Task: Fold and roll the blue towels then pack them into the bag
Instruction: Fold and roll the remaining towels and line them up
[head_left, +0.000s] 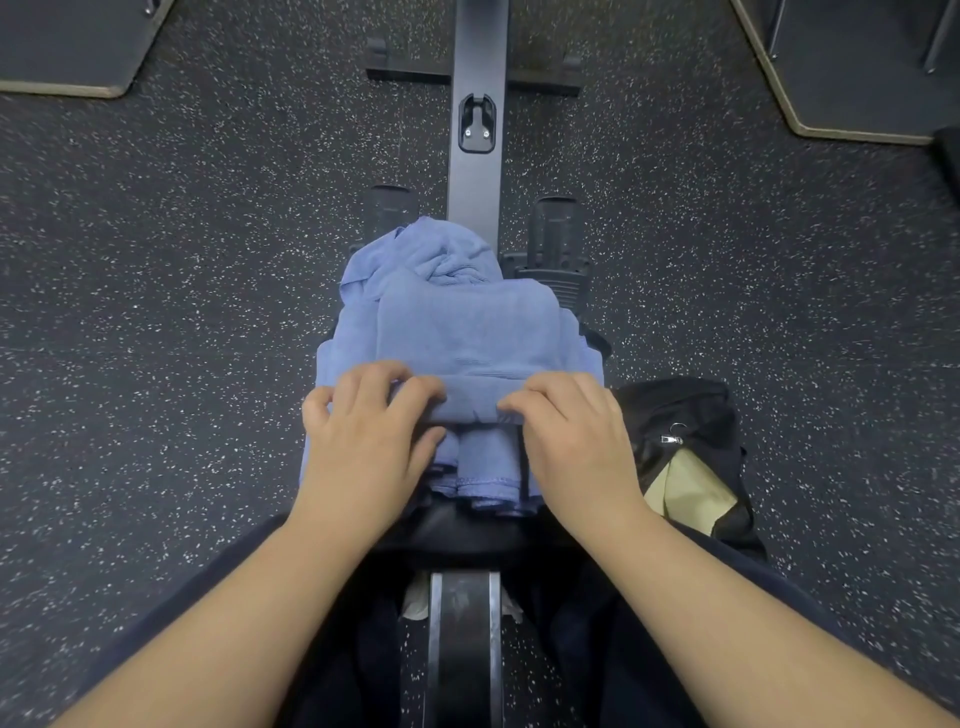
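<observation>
A folded blue towel (467, 332) lies flat on the rowing machine seat, its near end curled into a roll (470, 402). My left hand (371, 441) grips the left end of that roll, fingers curled over the top and thumb underneath. My right hand (571, 441) grips the right end the same way. Under the roll lie more blue towels (483, 467), their stitched edges hanging toward me. A crumpled blue towel (426, 254) sits at the far end of the pile. The black bag (685, 415) stands open on the floor just right of my right hand.
The rower's rail (475, 156) runs away from me, with footrests (556, 228) on either side of it. Speckled black rubber floor (156, 312) surrounds everything. Dark platforms fill the upper left (67, 47) and upper right (857, 67) corners. A pale green item (685, 488) shows inside the bag.
</observation>
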